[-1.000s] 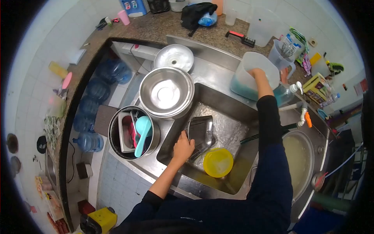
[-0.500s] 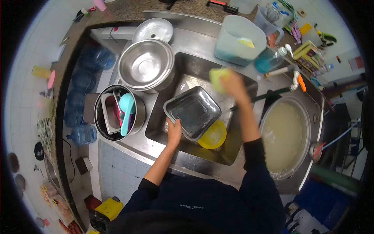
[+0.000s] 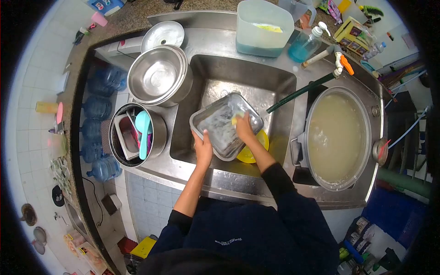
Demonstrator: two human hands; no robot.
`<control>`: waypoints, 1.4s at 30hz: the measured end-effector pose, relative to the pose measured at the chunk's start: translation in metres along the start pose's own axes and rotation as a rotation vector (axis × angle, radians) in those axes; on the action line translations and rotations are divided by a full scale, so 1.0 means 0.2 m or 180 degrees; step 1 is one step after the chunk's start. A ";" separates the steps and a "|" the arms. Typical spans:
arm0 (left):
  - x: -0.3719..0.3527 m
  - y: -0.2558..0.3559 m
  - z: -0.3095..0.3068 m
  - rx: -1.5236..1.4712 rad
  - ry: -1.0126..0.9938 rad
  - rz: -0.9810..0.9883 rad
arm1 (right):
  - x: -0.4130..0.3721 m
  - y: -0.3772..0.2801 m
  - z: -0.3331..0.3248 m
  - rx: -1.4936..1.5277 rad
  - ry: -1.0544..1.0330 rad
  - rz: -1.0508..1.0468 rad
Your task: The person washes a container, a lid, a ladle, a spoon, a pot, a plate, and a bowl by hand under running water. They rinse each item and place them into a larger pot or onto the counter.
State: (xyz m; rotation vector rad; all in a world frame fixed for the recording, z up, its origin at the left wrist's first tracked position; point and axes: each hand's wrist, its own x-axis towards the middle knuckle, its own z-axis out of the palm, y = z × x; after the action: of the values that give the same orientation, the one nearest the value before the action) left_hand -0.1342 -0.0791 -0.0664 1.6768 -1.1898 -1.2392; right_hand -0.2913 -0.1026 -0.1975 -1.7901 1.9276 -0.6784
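A rectangular metal tray (image 3: 215, 126) with whitish suds inside is tilted over the steel sink (image 3: 185, 153). My left hand (image 3: 203, 149) grips its lower left edge, thumb on the rim. Inside the tray, my right hand (image 3: 244, 127) is closed on a yellow-green sponge (image 3: 237, 118), pressed to the inner surface and mostly covered by the fingers. Below the tray's right side, a yellow bowl (image 3: 260, 149) sits in the sink, partly hidden by the tray and my right wrist.
Left of the sink are stacked steel bowls (image 3: 158, 80) and a pot of utensils (image 3: 160, 133). Behind stand a plastic container (image 3: 263, 39) and a blue soap bottle (image 3: 305, 46). A green hose (image 3: 300, 93) reaches over the sink beside a large pot of cloudy water (image 3: 339, 137).
My right hand has moved down and left with the sponge, from above the sink into the tray. Suds now cover the tray's inside. The whole view has shifted slightly.
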 end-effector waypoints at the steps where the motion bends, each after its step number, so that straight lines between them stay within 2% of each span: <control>1: 0.00 -0.03 0.02 -0.0026 -0.0030 -0.0018 | 0.09 0.00 0.05 0.0561 0.0061 0.0327; 2: 0.01 -0.06 0.04 -0.0017 -0.0028 -0.0022 | 0.13 -0.02 0.09 0.1124 0.0127 0.0653; 3: 0.01 -0.09 0.06 0.0202 0.0030 0.0244 | 0.13 -0.12 0.05 0.1137 0.0123 0.0663; 4: 0.01 -0.11 0.07 0.0421 0.0078 0.0504 | 0.10 -0.28 -0.05 0.1131 -0.0067 0.0025; 5: 0.02 -0.07 0.05 0.0123 -0.0048 0.0080 | 0.06 -0.38 -0.10 0.1112 -0.0256 -0.0611; 6: 0.04 -0.07 0.03 0.0303 0.0014 -0.0071 | 0.01 -0.41 -0.06 0.1356 0.0223 -0.1167; 8: 0.04 -0.02 -0.01 -0.0195 0.0004 -0.0284 | -0.05 -0.46 -0.19 0.1784 -0.0154 -0.1342; 9: 0.04 -0.05 -0.01 -0.0037 0.0094 0.0059 | -0.05 -0.46 -0.19 0.1790 -0.0165 -0.1343; 11: 0.02 -0.11 0.01 0.0086 0.0006 0.0075 | 0.00 -0.46 -0.20 0.1931 -0.0461 -0.0319; 12: 0.00 -0.11 0.04 0.0190 -0.0089 0.0098 | 0.04 -0.47 -0.17 0.1933 -0.0451 -0.0312; 13: -0.01 -0.12 0.07 0.0164 -0.0046 0.0289 | 0.08 -0.49 -0.10 0.2015 -0.0041 0.0193; 16: -0.05 -0.09 0.08 0.0258 0.0033 0.0254 | 0.21 -0.48 0.01 0.2465 0.1372 0.1680; 17: -0.05 -0.08 0.08 0.0259 0.0034 0.0261 | 0.24 -0.45 -0.02 0.2374 0.1621 0.2014; 18: -0.05 -0.06 0.07 0.0211 0.0013 0.0270 | 0.24 -0.45 -0.01 0.2381 0.1627 0.2010; 20: -0.05 -0.05 0.06 0.0118 -0.0048 0.0273 | 0.24 -0.44 0.00 0.3253 0.1007 0.2169; 21: -0.03 -0.04 0.06 0.0103 -0.0055 0.0286 | 0.20 -0.48 -0.05 0.3190 0.0283 0.2004; 22: -0.01 -0.05 0.04 0.0000 -0.0203 0.0126 | 0.15 -0.53 -0.07 0.2933 -0.0172 0.1457; 24: -0.01 -0.07 0.02 -0.0105 -0.0341 -0.0059 | 0.11 -0.56 -0.10 0.2890 -0.0358 0.0846; 26: 0.00 -0.07 0.01 0.0049 -0.0373 -0.0040 | 0.16 -0.50 -0.05 0.3439 0.0114 0.1560; 27: 0.00 -0.07 0.01 0.0122 -0.0392 -0.0019 | 0.17 -0.50 -0.09 0.2926 0.0566 0.1474; 28: 0.01 -0.07 0.01 0.0191 -0.0413 0.0007 | 0.17 -0.52 -0.11 0.2928 0.0581 0.1463; 30: 0.02 -0.08 0.01 0.0328 -0.0463 0.0010 | 0.13 -0.55 -0.13 0.2484 0.0268 0.1028; 31: 0.03 -0.08 0.01 0.0400 -0.0492 -0.0001 | 0.12 -0.55 -0.14 0.1960 -0.0252 0.0725; 32: 0.03 -0.09 0.01 0.0398 -0.0501 -0.0013 | 0.12 -0.56 -0.14 0.1954 -0.0255 0.0738; 35: 0.08 -0.11 0.01 0.0216 -0.0468 0.0529 | 0.12 -0.52 -0.13 0.2424 -0.0545 0.0660; 37: 0.04 -0.02 0.03 0.0307 -0.0502 0.0313 | 0.09 -0.48 -0.17 0.2577 -0.1088 0.0448; 38: 0.03 0.02 0.03 0.0410 -0.0537 0.0088 | 0.07 -0.46 -0.19 0.2576 -0.1084 0.0448; 39: 0.08 -0.12 0.06 0.0556 -0.0330 0.0860 | 0.05 -0.43 -0.21 0.2706 -0.1272 0.0555; 40: 0.06 -0.11 0.07 0.0546 -0.0338 0.0867 | 0.04 -0.41 -0.25 0.2827 -0.1459 0.0663; 42: 0.01 -0.06 0.09 0.0366 -0.0447 0.0455 | -0.02 -0.38 -0.30 0.3137 -0.1564 0.0635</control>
State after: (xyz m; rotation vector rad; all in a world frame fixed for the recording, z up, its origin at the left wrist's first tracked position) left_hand -0.1488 -0.0784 -0.0836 1.5761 -1.4644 -1.2362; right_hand -0.2672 -0.0990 -0.1028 -0.9906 1.0968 -0.8154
